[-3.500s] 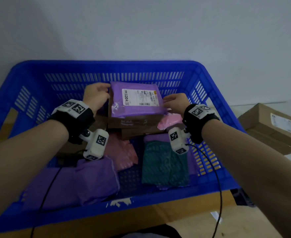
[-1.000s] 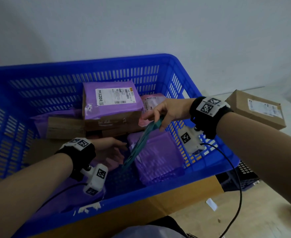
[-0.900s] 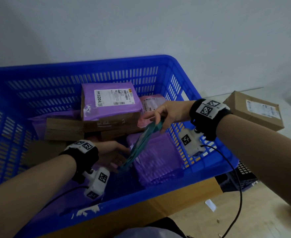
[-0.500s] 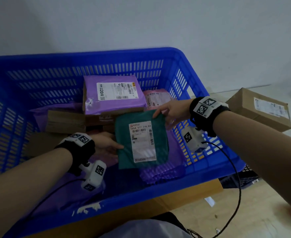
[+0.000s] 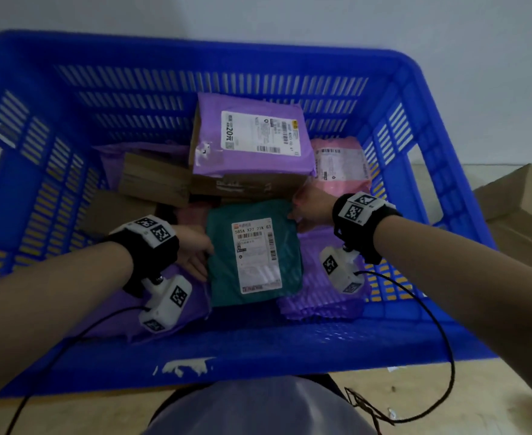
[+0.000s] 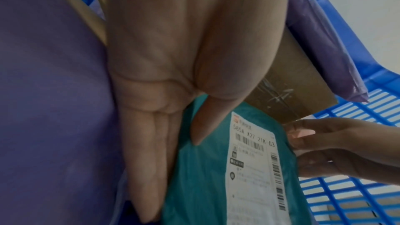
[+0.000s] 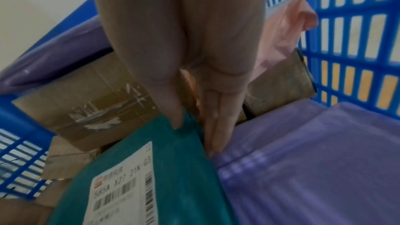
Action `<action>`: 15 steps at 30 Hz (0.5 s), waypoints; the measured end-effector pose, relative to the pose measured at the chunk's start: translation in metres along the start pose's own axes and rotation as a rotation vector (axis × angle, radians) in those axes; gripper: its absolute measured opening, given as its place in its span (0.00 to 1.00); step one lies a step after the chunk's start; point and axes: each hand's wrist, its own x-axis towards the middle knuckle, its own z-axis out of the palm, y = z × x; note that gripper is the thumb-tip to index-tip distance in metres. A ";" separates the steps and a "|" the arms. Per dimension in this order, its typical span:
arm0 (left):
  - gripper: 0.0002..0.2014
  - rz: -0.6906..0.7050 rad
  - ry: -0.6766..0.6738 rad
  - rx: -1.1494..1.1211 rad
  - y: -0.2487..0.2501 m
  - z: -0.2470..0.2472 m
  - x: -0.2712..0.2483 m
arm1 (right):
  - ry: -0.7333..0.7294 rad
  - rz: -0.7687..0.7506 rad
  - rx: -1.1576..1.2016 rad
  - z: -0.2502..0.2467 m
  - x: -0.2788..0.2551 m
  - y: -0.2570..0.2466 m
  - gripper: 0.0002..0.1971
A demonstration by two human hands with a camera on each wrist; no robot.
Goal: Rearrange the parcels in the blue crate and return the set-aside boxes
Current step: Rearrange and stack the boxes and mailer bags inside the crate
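White wall behind, blue crate (image 5: pixel 258 350) on pale floor.
Left hand (image 5: pixel 192 252) and right hand (image 5: pixel 311 205) both pinch the green parcel (image 5: pixel 220 271) mid-crate.

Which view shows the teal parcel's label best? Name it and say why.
The head view: the teal parcel lies face up with its whole white label visible. The left wrist view shows the label slanted and partly cropped; the right wrist view catches only its upper corner, blurred.
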 end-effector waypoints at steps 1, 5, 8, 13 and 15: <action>0.18 -0.025 -0.007 0.018 0.000 0.000 0.001 | -0.001 0.013 0.019 0.002 0.001 0.002 0.04; 0.21 -0.134 -0.008 0.058 0.000 -0.003 0.011 | -0.045 0.066 0.018 0.011 0.006 0.010 0.04; 0.21 -0.190 0.005 0.090 -0.001 -0.004 0.019 | -0.111 0.099 -0.046 0.021 0.014 0.018 0.13; 0.21 -0.227 -0.009 0.084 -0.005 0.000 0.028 | -0.221 0.203 -0.176 0.033 0.030 0.029 0.11; 0.21 -0.216 -0.013 0.061 -0.005 0.003 0.030 | -0.254 0.206 -0.254 0.036 0.033 0.031 0.12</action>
